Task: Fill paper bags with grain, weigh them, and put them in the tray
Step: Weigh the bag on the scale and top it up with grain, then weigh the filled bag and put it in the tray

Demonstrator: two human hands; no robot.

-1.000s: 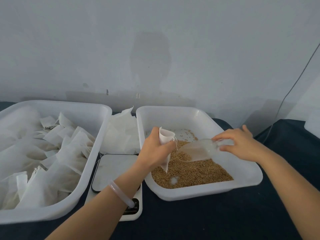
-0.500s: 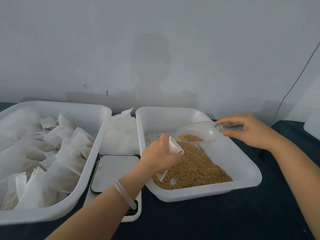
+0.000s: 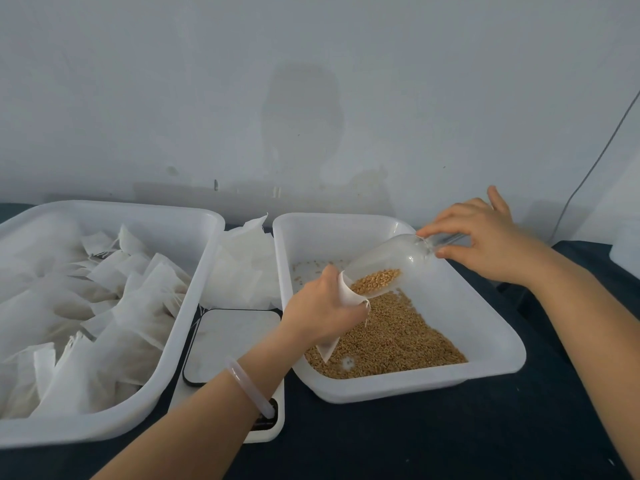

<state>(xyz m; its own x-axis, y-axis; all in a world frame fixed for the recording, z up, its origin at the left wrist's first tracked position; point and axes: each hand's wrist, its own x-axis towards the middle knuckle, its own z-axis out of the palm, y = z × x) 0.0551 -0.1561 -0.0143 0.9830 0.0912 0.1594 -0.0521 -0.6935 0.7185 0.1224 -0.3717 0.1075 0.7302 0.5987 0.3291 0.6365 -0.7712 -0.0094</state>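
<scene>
2 white plastic trays sit side by side on a dark table (image 3: pixel 415 441), and we see a person's bare arms reaching in from below. The left tray (image 3: pixel 204 258) is heaped with white paper bags (image 3: pixel 114 306). The right tray (image 3: pixel 502 344) holds a bed of golden grain (image 3: pixel 398 341).

The left hand (image 3: pixel 322 313), a pale bangle (image 3: pixel 249 386) on its wrist, is curled round 1 small white paper bag (image 3: pixel 346 292) and holds it mouth up above the grain. The right hand (image 3: pixel 485 240) pinches the handle of a clear plastic scoop (image 3: pixel 391 261) between thumb and fingers. The scoop tilts down to the left, with grain gathered at its lip, and that lip meets the bag's mouth.

Between the 2 trays lies a flat white scale (image 3: pixel 232 341), partly under the left forearm. Behind it we see a loose pile of empty bags (image 3: pixel 242 268). A thin cable (image 3: pixel 595 161) runs down the pale wall at far right.
</scene>
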